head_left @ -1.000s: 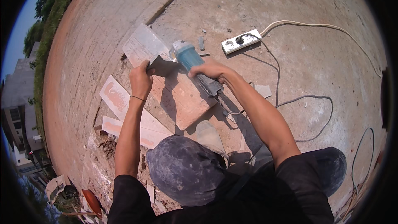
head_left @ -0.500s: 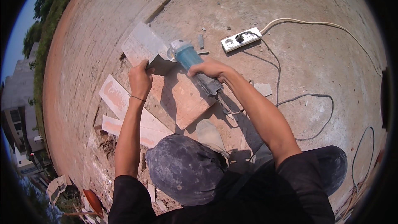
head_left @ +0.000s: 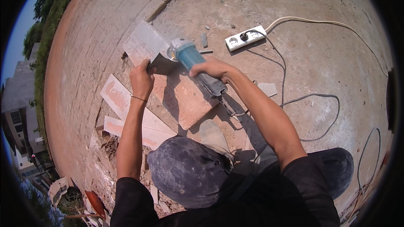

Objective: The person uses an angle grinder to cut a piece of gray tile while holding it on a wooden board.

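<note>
My right hand (head_left: 212,68) grips a blue-bodied angle grinder (head_left: 189,56), whose disc end sits at the far edge of a reddish square tile (head_left: 185,98) lying on the ground. My left hand (head_left: 142,80) presses down on the tile's left far corner, fingers next to a dark wedge-shaped piece (head_left: 162,64) by the disc. A pale grey tile (head_left: 143,44) lies just beyond the grinder. The grinder's cable runs back along my right forearm.
A white power strip (head_left: 245,38) with a plug in it lies to the far right, its cords looping over the dusty concrete. Cut tile strips (head_left: 122,101) lie to the left. A small tile scrap (head_left: 267,89) rests right of my forearm. Brick paving runs along the left.
Both hands and the grinder have shifted slightly toward the far edge of the tile; otherwise the scene is unchanged.
</note>
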A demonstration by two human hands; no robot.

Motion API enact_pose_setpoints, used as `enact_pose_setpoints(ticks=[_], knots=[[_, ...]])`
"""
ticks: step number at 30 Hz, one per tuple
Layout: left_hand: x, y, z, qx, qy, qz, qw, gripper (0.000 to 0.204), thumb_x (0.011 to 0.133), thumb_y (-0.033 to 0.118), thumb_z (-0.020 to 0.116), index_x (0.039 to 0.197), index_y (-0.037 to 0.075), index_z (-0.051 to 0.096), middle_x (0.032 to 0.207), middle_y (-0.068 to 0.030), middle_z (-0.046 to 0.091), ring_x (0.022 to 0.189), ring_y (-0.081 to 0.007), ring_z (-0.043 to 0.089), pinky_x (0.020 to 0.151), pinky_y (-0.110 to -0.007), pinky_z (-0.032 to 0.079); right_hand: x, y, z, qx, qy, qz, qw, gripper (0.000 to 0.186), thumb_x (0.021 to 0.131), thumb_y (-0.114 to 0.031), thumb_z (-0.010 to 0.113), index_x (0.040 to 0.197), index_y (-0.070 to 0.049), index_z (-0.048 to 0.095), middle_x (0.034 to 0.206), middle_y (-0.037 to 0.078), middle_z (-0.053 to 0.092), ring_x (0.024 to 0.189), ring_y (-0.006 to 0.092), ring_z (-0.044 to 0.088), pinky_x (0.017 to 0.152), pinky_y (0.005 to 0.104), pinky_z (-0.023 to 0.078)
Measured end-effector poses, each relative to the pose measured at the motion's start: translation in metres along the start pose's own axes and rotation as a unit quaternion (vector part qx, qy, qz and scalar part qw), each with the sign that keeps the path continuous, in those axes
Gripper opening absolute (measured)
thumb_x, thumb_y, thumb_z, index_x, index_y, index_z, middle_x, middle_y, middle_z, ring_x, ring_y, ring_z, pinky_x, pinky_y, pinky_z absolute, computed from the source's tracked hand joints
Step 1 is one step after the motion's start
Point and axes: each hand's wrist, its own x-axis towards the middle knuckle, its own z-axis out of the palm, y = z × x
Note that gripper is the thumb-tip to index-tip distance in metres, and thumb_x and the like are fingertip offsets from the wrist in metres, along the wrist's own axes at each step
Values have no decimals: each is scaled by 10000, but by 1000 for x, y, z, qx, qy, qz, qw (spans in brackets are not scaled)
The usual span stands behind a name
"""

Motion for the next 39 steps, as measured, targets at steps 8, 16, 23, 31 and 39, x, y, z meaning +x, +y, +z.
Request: enact_pose_setpoints(ticks=[8, 16, 23, 31, 39], knots=[[-2, -1, 2, -4, 10, 4, 1000, 165, 768, 70, 706, 922, 33, 662, 732, -219, 631, 712, -413, 631, 616, -459, 475, 1, 1, 0, 19, 5, -4, 1000, 458, 638, -237, 790, 975, 44, 658, 901, 155, 671, 725, 212, 661, 641, 316, 527], [-2, -3, 1, 7, -17, -7, 1000, 299, 758, 92, 742, 1041, 23, 677, 807, -226, 664, 758, -395, 663, 657, -431, 504, -8, -8, 2, 6, 1, 18, 1000, 486, 640, -242, 792, 999, 54, 650, 903, 156, 670, 725, 210, 662, 642, 314, 527], [-3, -4, 2, -1, 11, 8, 1000, 174, 771, 62, 706, 938, 39, 663, 737, -217, 638, 714, -407, 636, 623, -460, 480, -4, -3, -6, -24, 15, 31, 999, 474, 628, -242, 794, 977, 50, 660, 909, 155, 669, 716, 217, 657, 649, 310, 521], [-2, -1, 0, -5, 10, 16, 1000, 172, 774, 66, 699, 941, 40, 666, 739, -218, 639, 712, -408, 635, 619, -463, 478, -1, -7, -1, 28, -9, -2, 1000, 477, 639, -227, 792, 1011, 30, 640, 919, 143, 661, 717, 205, 654, 638, 315, 517], [-2, 0, 2, -2, 14, 11, 1000, 166, 769, 56, 697, 930, 37, 661, 737, -221, 635, 712, -410, 632, 620, -463, 477, -1, -5, -3, -15, -3, 10, 1000, 477, 642, -241, 785, 1005, 37, 651, 927, 155, 664, 744, 211, 659, 654, 324, 512]])
